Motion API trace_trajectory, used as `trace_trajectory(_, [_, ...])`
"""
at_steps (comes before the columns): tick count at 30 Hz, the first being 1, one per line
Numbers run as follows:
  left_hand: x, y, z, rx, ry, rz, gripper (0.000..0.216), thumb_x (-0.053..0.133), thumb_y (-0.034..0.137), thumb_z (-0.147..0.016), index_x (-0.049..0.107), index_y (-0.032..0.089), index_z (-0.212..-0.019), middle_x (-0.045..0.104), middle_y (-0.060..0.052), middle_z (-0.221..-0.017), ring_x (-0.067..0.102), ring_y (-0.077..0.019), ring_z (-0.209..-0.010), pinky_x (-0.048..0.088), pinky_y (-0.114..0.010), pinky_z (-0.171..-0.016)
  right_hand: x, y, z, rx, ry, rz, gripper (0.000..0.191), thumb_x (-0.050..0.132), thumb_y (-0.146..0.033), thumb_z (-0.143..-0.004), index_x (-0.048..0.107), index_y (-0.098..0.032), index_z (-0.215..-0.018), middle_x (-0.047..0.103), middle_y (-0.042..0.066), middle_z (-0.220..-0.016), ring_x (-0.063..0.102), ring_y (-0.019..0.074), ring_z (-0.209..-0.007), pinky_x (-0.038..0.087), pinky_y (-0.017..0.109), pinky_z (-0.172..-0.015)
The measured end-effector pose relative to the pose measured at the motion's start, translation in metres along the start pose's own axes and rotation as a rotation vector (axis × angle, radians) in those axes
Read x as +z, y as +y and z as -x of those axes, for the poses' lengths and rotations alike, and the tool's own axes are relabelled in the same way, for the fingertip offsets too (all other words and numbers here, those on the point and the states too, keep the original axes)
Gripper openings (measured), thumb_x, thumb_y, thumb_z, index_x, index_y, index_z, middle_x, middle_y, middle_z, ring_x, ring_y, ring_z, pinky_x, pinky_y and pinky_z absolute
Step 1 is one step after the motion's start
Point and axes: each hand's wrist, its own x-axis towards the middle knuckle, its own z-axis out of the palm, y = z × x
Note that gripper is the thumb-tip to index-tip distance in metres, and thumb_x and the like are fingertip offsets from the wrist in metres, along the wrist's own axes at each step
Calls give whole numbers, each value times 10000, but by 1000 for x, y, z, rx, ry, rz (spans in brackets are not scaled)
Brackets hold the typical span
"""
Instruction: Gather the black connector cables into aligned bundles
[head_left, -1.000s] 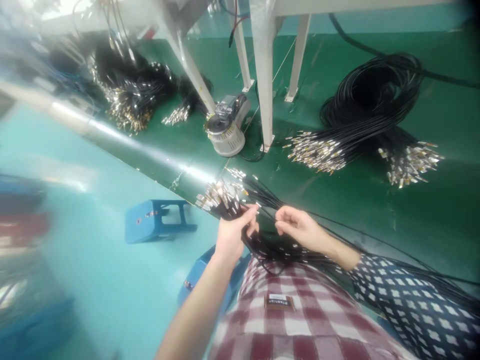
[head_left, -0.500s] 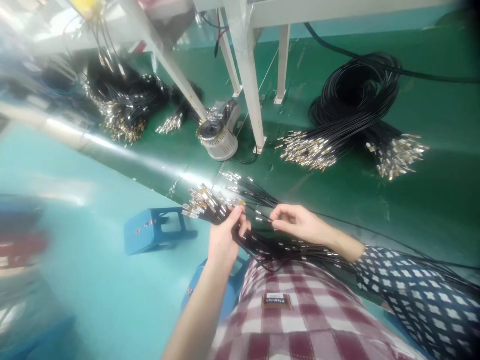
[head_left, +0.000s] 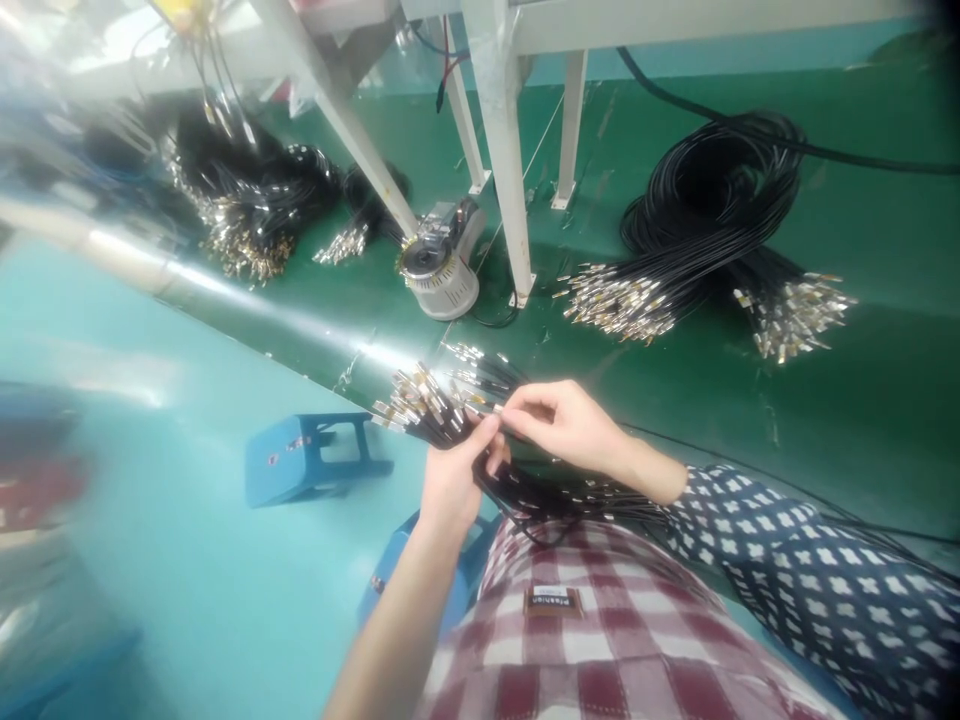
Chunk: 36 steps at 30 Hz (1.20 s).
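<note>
My left hand [head_left: 461,470] is wrapped round a bundle of black cables [head_left: 426,408] whose metal-tipped ends fan out past the thumb. Close against that thumb, my right hand [head_left: 562,422] pinches a cable end [head_left: 491,408] between thumb and fingertips. Just beyond both hands, a second, smaller group of cables [head_left: 480,365] lies on the green mat with its silvery tips pointing left. The held cables trail right along the table edge, over the checked apron [head_left: 570,640]. How many strands each hand holds is hidden by the fingers.
On the green mat [head_left: 885,420], a large coil of black cables [head_left: 712,230] lies at right. A round grey device [head_left: 439,270] stands beside white shelf legs [head_left: 510,200]. More cable bundles [head_left: 255,220] lie at far left. Blue stools [head_left: 300,455] stand on the floor.
My right hand has moved left along a cable, up to my left thumb, and now pinches near its end. My left hand keeps its hold on the bundle.
</note>
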Motion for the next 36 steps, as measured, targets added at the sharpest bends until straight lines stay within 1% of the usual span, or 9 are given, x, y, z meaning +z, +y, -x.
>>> trace_trajectory(6, [2, -1, 3, 37, -35, -4, 199, 757, 182, -697, 561, 147, -711, 555, 33, -561, 445, -59, -389, 401, -253, -487, -1, -12, -4, -32, 63, 128, 185, 572, -287, -855, 672, -172, -749, 618, -9, -601, 485, 98, -522, 353, 218, -514])
trace_trajectory(10, [6, 1, 6, 53, -52, -9, 145, 728, 194, -730, 597, 132, -730, 617, -10, -705, 455, -50, -406, 391, -252, -476, -6, -15, -3, -21, 18, -44, 190, 579, -332, -857, 675, -170, -831, 629, -1, -640, 499, 98, -520, 370, 218, -498])
trace_trajectory(14, [12, 6, 11, 76, -97, -3, 111, 686, 201, -775, 591, 150, -749, 587, 9, -636, 457, -58, -407, 397, -250, -488, -15, -15, 1, 49, -35, -251, 250, 583, -386, -845, 644, -161, -754, 526, -36, -555, 424, 76, -465, 335, 206, -457])
trace_trajectory(18, [18, 7, 12, 79, -84, 28, 203, 712, 248, -756, 625, 178, -925, 586, 17, -614, 461, -71, -404, 394, -243, -462, -22, -15, 9, 114, -87, -289, 271, 599, -411, -829, 639, -164, -726, 461, -58, -496, 351, 62, -427, 275, 206, -431])
trace_trajectory(24, [24, 3, 7, 145, -10, 38, 108, 721, 215, -731, 643, 141, -732, 579, 1, -587, 465, -70, -416, 357, -218, -409, -19, -17, 19, 95, -119, -294, 353, 589, -512, -825, 622, -173, -734, 615, 14, -650, 546, 136, -620, 431, 256, -600])
trace_trajectory(26, [25, 3, 7, 157, 18, 42, 114, 727, 191, -715, 629, 141, -688, 582, -1, -576, 473, -75, -419, 343, -211, -395, -14, -16, 23, 63, -61, -172, 348, 545, -495, -860, 628, -179, -740, 622, 20, -651, 538, 139, -599, 420, 259, -577])
trace_trajectory(30, [28, 3, 8, 174, 53, 23, 140, 733, 182, -699, 612, 135, -645, 571, 7, -558, 450, -62, -392, 343, -210, -385, -5, -13, 30, -121, 242, 323, 243, 543, -370, -880, 656, -194, -756, 659, 49, -727, 534, 159, -655, 396, 295, -658])
trace_trajectory(32, [29, 2, 8, 180, 65, 13, 145, 736, 187, -695, 613, 133, -642, 570, 7, -554, 450, -62, -391, 340, -208, -378, -2, -13, 31, -145, 313, 397, 221, 554, -346, -872, 643, -196, -735, 651, 49, -714, 541, 166, -683, 390, 303, -694])
trace_trajectory(36, [29, 1, 7, 189, 83, 12, 145, 743, 188, -687, 618, 132, -639, 577, -1, -551, 491, -83, -432, 329, -198, -362, 2, -16, 27, 70, 108, -23, 329, 488, -398, -902, 524, -191, -649, 537, -6, -541, 490, 126, -523, 379, 250, -546])
